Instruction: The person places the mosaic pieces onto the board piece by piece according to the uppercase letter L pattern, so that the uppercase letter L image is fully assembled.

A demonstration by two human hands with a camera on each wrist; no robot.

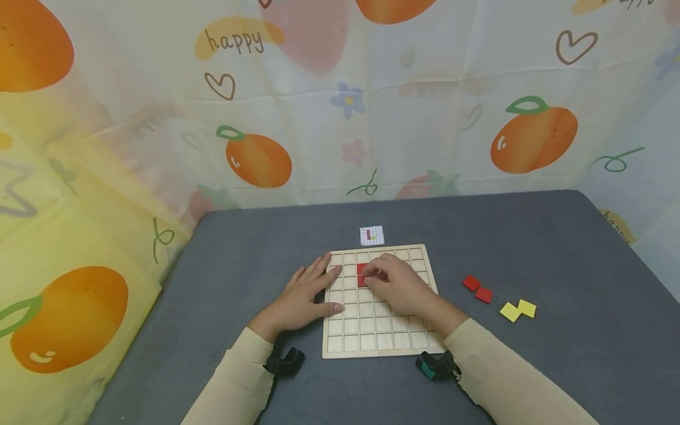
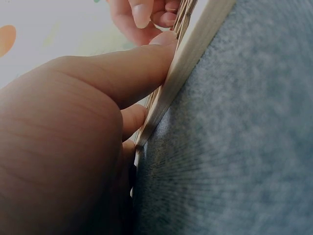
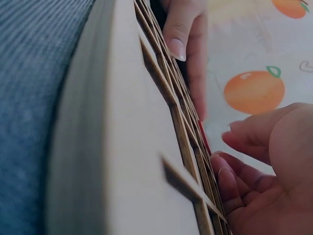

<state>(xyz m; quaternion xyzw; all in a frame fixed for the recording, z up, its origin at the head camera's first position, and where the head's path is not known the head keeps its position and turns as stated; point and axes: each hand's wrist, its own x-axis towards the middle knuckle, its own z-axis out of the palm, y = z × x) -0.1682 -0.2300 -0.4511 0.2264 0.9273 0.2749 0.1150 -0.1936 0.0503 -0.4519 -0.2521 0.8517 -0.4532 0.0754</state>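
Observation:
A wooden grid board (image 1: 350,343) lies on the grey table. Two red square tiles, an upper red tile (image 1: 362,268) and a lower red tile (image 1: 361,282), sit in neighbouring cells of one column. My right hand (image 1: 395,284) is over the board with its fingertips at these tiles. In the right wrist view, the thumb (image 3: 249,132) stands apart from the bent fingers, and nothing shows between them. With fingers spread, my left hand (image 1: 303,298) rests on the board's left edge. Its thumb (image 2: 142,68) lies over the rim in the left wrist view.
Right of the board lie two loose red tiles, one red tile (image 1: 471,283) touching or nearly touching another (image 1: 484,294). Beside them are two yellow tiles (image 1: 510,311). A small printed pattern card (image 1: 372,235) lies behind the board. A patterned cloth (image 1: 319,118) hangs behind the table.

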